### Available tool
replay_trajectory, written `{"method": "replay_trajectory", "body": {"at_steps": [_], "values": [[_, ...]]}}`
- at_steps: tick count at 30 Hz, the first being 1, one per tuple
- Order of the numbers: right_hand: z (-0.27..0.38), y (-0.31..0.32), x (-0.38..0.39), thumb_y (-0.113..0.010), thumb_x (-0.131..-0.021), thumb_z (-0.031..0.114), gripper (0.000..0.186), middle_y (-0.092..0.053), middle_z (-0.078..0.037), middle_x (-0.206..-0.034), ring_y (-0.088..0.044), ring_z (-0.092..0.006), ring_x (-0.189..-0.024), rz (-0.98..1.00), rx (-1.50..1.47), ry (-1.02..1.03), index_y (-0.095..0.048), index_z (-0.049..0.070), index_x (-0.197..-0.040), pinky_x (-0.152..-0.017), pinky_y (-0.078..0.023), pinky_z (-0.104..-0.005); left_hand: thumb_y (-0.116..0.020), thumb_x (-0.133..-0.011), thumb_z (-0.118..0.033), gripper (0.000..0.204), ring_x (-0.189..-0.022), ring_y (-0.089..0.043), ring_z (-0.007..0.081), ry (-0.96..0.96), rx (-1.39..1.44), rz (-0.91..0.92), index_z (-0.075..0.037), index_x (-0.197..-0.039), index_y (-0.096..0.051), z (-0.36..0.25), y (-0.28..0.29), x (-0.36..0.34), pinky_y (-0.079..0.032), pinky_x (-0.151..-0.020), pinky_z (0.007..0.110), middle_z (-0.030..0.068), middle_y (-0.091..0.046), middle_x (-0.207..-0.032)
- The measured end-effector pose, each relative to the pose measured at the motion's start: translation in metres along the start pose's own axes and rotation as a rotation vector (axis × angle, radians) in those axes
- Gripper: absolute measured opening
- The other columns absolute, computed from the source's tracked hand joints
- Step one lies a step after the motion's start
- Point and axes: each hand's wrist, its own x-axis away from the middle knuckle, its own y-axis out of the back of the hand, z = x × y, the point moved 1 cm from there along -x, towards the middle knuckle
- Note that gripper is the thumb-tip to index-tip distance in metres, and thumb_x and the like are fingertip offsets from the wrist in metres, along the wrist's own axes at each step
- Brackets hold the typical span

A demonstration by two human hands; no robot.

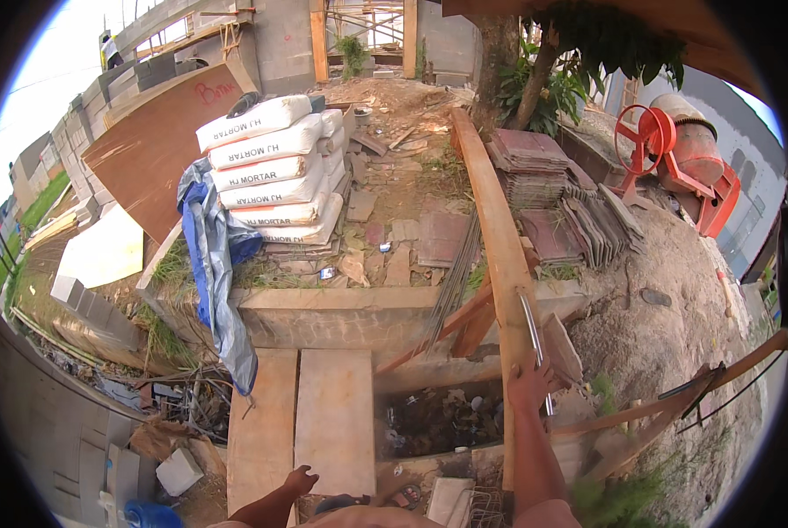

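My right hand (528, 384) is closed round a shiny metal bar (531, 326), which runs lengthwise along a long wooden plank (491, 216). The hand covers part of the bar, and its lower end shows below the fingers. The plank stretches from near my right side over a ditch to the raised ground beyond. Low at the centre-left, my left hand (302, 480) hangs with fingers slightly bent and apart, holding nothing. It is above two pale flat boards (334, 414) that lie side by side over the ditch. A sandalled foot (404, 496) shows at the lower edge.
Stacked white mortar bags (266, 167) stand on the raised ground, beside a blue-grey tarp (218, 282). Reddish roof tiles (535, 176) are piled right of the plank. An orange cement mixer (684, 150) stands farther right. Debris fills the open ditch (442, 418).
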Motion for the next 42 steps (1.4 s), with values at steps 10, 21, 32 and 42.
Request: {"method": "replay_trajectory", "body": {"at_steps": [10,21,32,42], "values": [[0.003,0.006,-0.007,-0.056,-0.09,0.037,0.056,-0.035,-0.021,-0.141,-0.035,-0.0398,-0.13,0.043,0.041,-0.053,-0.045,0.012,-0.139,-0.103,-0.03,-0.0572,-0.061,-0.086,-0.043,0.058,-0.102,-0.064,0.032,-0.371,-0.378,0.153,-0.005,-0.129,-0.053,-0.133,-0.071,-0.177,-0.05,-0.089,0.041,0.0184,-0.067,-0.107],[-0.005,0.005,-0.003,-0.052,-0.092,0.033,0.055,-0.032,-0.023,-0.143,-0.032,-0.0397,-0.132,0.121,0.175,-0.037,-0.041,0.012,-0.141,-0.105,-0.026,-0.0561,-0.05,-0.09,-0.032,0.046,-0.107,-0.058,0.0432,-0.476,-0.221,-0.151,0.003,-0.12,-0.054,-0.355,-0.104,-0.338,-0.045,-0.093,0.049,0.03,-0.061,-0.113],[-0.007,0.009,-0.005,-0.054,-0.091,0.03,0.057,-0.032,-0.027,-0.142,-0.031,-0.0437,-0.132,0.142,0.197,0.022,-0.039,0.01,-0.142,-0.107,-0.025,-0.0542,-0.051,-0.089,-0.024,0.032,-0.097,-0.065,0.0368,-0.491,-0.301,-0.158,0.002,-0.101,-0.066,-0.378,-0.14,-0.441,-0.052,-0.08,0.043,0.0239,-0.067,-0.102],[-0.009,0.007,-0.005,-0.054,-0.091,0.028,0.056,-0.031,-0.027,-0.143,-0.029,-0.0429,-0.134,0.116,0.15,0.009,-0.039,0.012,-0.143,-0.108,-0.022,-0.0558,-0.051,-0.093,-0.023,0.02,-0.085,-0.063,0.0402,-0.417,0.0,-0.053,-0.004,-0.091,-0.06,-0.209,-0.126,-0.307,-0.048,-0.074,0.048,0.0212,-0.066,-0.085]]}}
